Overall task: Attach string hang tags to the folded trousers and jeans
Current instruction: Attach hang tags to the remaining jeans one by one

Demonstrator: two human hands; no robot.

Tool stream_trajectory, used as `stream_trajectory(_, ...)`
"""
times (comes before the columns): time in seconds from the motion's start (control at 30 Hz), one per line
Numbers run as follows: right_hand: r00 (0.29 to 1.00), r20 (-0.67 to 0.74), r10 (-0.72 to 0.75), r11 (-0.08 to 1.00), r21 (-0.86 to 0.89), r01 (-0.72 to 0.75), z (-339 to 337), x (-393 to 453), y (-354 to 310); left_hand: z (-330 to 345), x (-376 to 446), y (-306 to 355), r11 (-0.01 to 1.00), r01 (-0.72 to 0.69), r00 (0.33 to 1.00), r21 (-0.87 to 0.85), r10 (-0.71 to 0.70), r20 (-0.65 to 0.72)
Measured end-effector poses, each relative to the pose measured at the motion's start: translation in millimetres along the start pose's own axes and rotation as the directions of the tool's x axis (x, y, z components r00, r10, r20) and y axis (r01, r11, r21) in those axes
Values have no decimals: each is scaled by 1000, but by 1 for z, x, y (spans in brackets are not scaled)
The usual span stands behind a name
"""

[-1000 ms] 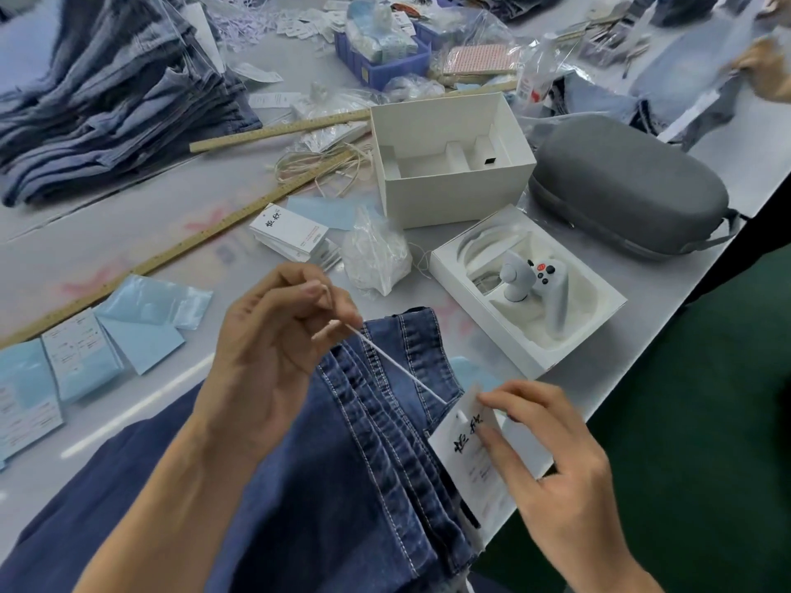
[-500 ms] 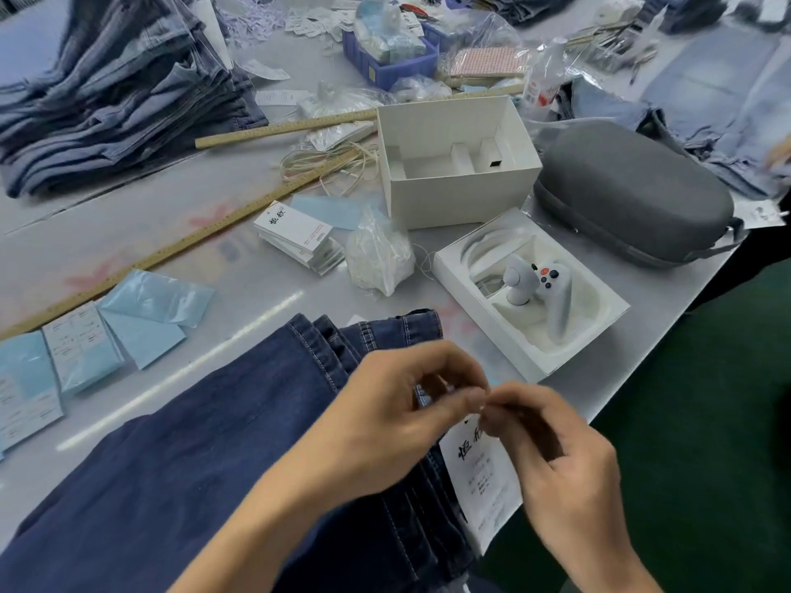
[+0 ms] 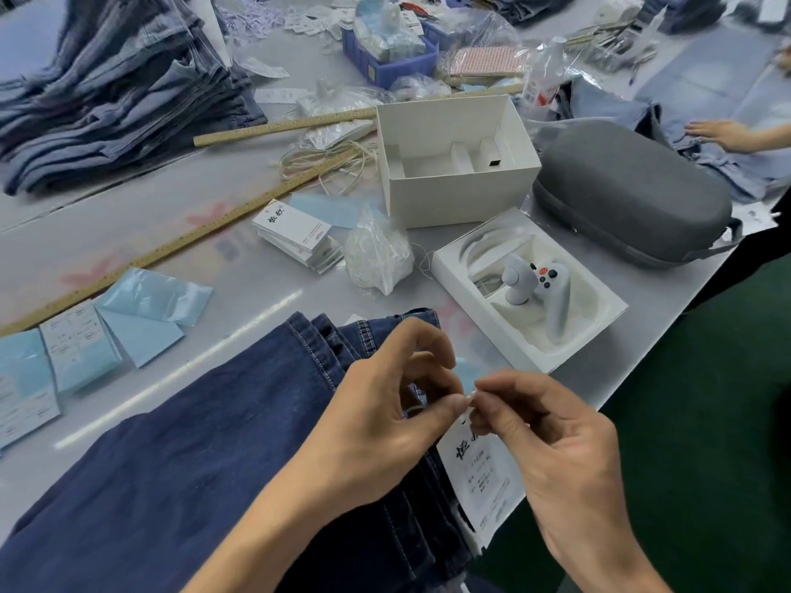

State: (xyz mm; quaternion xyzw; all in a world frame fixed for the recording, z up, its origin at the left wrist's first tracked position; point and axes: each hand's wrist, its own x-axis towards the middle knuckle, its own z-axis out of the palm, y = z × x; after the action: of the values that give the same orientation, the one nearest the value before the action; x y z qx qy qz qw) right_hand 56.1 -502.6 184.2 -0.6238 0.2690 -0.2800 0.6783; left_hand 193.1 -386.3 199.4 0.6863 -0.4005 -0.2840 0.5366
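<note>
Beside jeans [image 3: 179, 464]: open box [image 3: 453, 164], grey case [image 3: 629, 194]

Dark blue folded jeans [image 3: 205, 455] lie flat at the near edge of the table, their stitched waistband end toward the right. A white hang tag [image 3: 479, 472] with black printed characters rests on that right end, partly over the table edge, its pale string [image 3: 464, 398] pinched just above it between both hands' fingertips
</note>
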Motion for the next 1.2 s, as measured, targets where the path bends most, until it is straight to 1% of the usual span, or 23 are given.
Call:
stream_trajectory(0.1,999,28,37,999,-10,-37,2,1,-2,-2,0,1,1000,11,1000,18,-12,20)
stream_trajectory(0.23,995,80,67,996,-70,-61,0,3,-2,-7,1,-1,999,3,998,39,-5,63)
stream_trajectory(0.33,991,108,84,994,-75,-77,-1,5,-3,-7,2,-5,997,-26,1000,68,25,15)
stream_trajectory(0.4,986,113,121,993,0,-122,0,5,-4,-6,3,-8,996,-55,998,70,57,-19)
stream_trajectory(0.43,984,112,136,989,45,-142,1,5,-4,-6,3,-10,997,-68,997,39,69,-36)
stream_trajectory(0.47,986,100,137,987,67,-144,2,5,-4,-6,3,-11,997,-78,995,0,78,-58)
stream_trajectory(0.53,995,53,88,995,49,-91,6,4,-3,-6,4,-15,994,-104,990,-24,102,-95)
stream_trajectory(0.6,1000,8,30,1000,5,-30,10,3,-1,-5,3,-17,995,-101,990,9,102,-95)
stream_trajectory(0.7,998,-43,-35,991,-131,29,12,5,-1,-8,2,-16,991,-90,991,104,99,-88)
stream_trajectory(0.73,997,-24,-68,975,-214,61,12,8,-3,-10,2,-15,981,-106,987,160,123,-99)
stream_trajectory(0.77,990,36,-137,931,-336,141,11,14,-6,-13,1,-14,970,-127,981,209,153,-115)
stream_trajectory(0.8,963,130,-238,830,-488,271,11,21,-11,-17,0,-14,960,-142,973,240,180,-143)
stream_trajectory(0.83,908,242,-341,666,-619,415,15,30,-17,-23,-2,-14,955,-142,963,260,194,-187)
stream_trajectory(0.87,840,341,-422,501,-684,530,21,41,-22,-31,-5,-16,953,-124,951,275,193,-242)
stream_trajectory(0.9,784,407,-469,386,-704,596,29,52,-27,-40,-11,-20,954,-88,936,285,178,-304)
stream_trajectory(0.93,747,444,-495,328,-701,633,40,62,-32,-51,-19,-26,957,-37,920,287,145,-365)
stream_trajectory(0.97,727,464,-506,321,-681,658,54,70,-37,-63,-30,-32,959,26,901,281,100,-423)
stream_trajectory(1.03,684,528,-503,367,-586,722,90,80,-43,-87,-55,-46,948,170,853,270,-5,-521)
stream_trajectory(1.07,642,579,-503,381,-518,766,112,83,-43,-99,-70,-54,933,240,822,269,-48,-567)
stream_trajectory(1.13,526,698,-486,404,-354,843,158,79,-38,-120,-102,-66,906,342,745,250,-99,-659)
stream_trajectory(1.17,451,759,-470,407,-266,874,181,74,-35,-131,-120,-71,902,373,692,219,-113,-713)
stream_trajectory(1.2,366,811,-457,397,-182,899,204,67,-31,-143,-139,-77,903,396,625,165,-133,-769)
